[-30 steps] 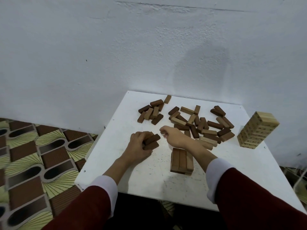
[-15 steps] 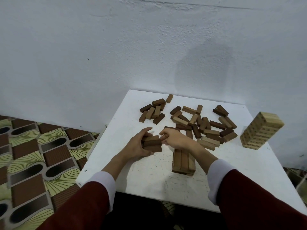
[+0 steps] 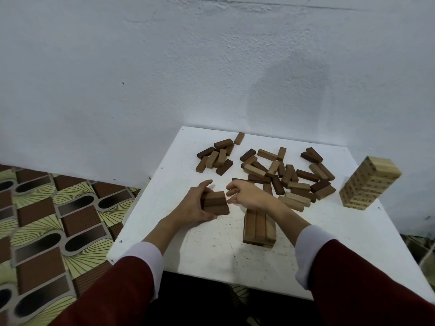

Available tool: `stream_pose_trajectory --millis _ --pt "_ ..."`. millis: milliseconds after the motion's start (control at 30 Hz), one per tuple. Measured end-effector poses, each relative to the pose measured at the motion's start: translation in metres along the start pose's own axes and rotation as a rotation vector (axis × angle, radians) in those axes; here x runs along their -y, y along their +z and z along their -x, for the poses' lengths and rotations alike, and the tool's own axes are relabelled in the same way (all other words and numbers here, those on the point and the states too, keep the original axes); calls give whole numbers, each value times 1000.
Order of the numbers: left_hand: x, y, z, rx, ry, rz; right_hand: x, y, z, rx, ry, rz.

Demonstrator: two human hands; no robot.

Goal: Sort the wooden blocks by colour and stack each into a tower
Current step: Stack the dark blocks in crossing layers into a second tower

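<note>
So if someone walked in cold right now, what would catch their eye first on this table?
Probably the tall pale tower at the right edge of the white table, then the jumble of loose brown blocks across the far middle. Nearer the person, the left hand grips a few dark blocks, with the right hand just beside them above a low mid-brown stack.

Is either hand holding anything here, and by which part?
The left hand grips a small bundle of dark brown blocks at its left end, fingers on the far side, thumb on the near side. The right hand holds nothing.
</note>
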State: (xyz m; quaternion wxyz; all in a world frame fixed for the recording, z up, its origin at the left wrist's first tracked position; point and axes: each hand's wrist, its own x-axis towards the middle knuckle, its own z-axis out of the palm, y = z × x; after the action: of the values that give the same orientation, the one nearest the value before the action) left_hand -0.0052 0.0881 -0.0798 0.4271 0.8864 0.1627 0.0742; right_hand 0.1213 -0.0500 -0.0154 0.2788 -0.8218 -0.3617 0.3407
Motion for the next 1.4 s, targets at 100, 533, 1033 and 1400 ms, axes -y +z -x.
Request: stream_pose_trajectory --millis 100,533,1033,1400 --pt "-3 -1 -3 -7 -11 -8 -1 -3 3 -15 -23 -5" --pt "-78 5 -4 15 144 111 -21 -25 61 -145 -257 79" --pt "-97 47 18 214 166 39 -72 -8 104 -244 -264 131" --pt "-91 45 19 262 138 -14 -72 -8 106 -205 -216 126"
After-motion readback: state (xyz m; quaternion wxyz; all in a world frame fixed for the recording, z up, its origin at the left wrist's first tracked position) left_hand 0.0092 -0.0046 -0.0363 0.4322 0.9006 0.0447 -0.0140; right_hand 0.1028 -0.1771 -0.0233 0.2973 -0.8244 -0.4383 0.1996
